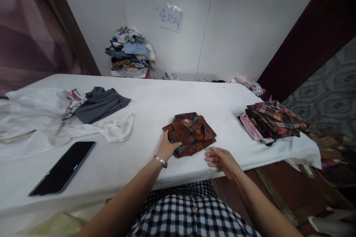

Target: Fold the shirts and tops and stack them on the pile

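A brown shirt (191, 131) with blue patches lies folded on the white-covered table (178, 96), its collar toward the far side. My left hand (167, 145) grips the shirt's near left edge, thumb on top and the other fingers hidden at its side or underneath. Just off the shirt's near right corner is my right hand (221, 159), its fingers extended and a little apart, with nothing in it. To the right sits a stack of folded shirts (274, 120), a red plaid one on top.
White garments (41, 118) and a dark grey garment (102, 103) lie loosely on the left. A black tablet or large phone (63, 166) rests near the front edge. Behind the table rises a tall clothes pile (130, 52); a paper sign (170, 18) hangs on the wall.
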The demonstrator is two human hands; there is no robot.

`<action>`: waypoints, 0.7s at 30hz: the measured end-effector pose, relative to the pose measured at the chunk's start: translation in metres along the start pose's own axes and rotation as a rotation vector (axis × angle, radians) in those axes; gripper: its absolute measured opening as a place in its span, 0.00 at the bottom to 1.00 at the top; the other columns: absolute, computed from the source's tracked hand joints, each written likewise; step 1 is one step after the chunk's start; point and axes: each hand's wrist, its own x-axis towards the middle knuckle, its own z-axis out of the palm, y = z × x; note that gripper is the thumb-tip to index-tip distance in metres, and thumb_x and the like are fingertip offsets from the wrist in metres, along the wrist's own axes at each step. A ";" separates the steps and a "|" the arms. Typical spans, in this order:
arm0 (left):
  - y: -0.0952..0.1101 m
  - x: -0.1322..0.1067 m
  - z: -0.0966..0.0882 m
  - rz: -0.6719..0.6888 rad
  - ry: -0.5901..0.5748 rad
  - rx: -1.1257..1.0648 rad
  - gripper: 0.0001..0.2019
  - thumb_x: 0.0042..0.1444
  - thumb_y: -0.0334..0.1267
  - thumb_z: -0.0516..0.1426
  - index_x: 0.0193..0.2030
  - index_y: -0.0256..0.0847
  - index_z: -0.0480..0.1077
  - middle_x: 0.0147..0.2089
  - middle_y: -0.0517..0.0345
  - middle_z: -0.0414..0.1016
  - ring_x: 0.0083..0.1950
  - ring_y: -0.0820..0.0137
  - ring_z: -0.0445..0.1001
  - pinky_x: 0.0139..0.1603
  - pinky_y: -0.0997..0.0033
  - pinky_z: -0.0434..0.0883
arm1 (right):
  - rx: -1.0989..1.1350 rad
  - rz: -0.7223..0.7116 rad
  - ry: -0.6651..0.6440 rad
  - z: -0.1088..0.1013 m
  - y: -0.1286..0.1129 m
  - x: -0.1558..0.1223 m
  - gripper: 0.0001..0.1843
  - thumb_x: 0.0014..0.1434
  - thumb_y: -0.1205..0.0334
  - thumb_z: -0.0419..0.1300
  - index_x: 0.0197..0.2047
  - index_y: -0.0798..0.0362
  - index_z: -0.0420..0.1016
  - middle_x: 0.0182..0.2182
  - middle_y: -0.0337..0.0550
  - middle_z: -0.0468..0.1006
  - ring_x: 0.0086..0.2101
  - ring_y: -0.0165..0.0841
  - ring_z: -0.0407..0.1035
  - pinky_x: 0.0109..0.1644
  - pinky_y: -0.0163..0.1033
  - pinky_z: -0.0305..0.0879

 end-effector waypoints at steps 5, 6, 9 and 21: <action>0.022 -0.005 0.007 -0.095 -0.045 -0.269 0.39 0.38 0.31 0.66 0.60 0.37 0.59 0.54 0.43 0.73 0.51 0.59 0.74 0.51 0.58 0.72 | 0.135 0.165 -0.235 0.029 -0.003 -0.009 0.20 0.57 0.49 0.61 0.42 0.59 0.71 0.42 0.57 0.79 0.41 0.41 0.76 0.35 0.41 0.74; 0.027 -0.005 0.008 -0.116 -0.072 -0.312 0.38 0.38 0.32 0.66 0.59 0.37 0.60 0.53 0.43 0.73 0.50 0.59 0.74 0.50 0.57 0.72 | 0.176 0.176 -0.274 0.035 -0.004 -0.006 0.21 0.58 0.48 0.60 0.43 0.59 0.72 0.42 0.57 0.79 0.42 0.41 0.76 0.39 0.43 0.74; 0.034 -0.006 0.007 -0.112 -0.110 -0.343 0.38 0.38 0.33 0.66 0.59 0.37 0.61 0.53 0.43 0.74 0.49 0.58 0.74 0.49 0.57 0.72 | 0.336 0.150 -0.363 0.053 -0.006 0.007 0.23 0.60 0.46 0.57 0.50 0.57 0.70 0.44 0.53 0.79 0.43 0.40 0.75 0.47 0.49 0.72; 0.033 -0.016 -0.004 -0.054 -0.138 0.136 0.44 0.44 0.44 0.64 0.67 0.41 0.50 0.56 0.45 0.71 0.49 0.60 0.75 0.50 0.56 0.73 | 0.536 0.029 -0.030 0.092 -0.020 0.051 0.08 0.53 0.70 0.57 0.37 0.56 0.74 0.28 0.44 0.81 0.32 0.36 0.77 0.44 0.41 0.73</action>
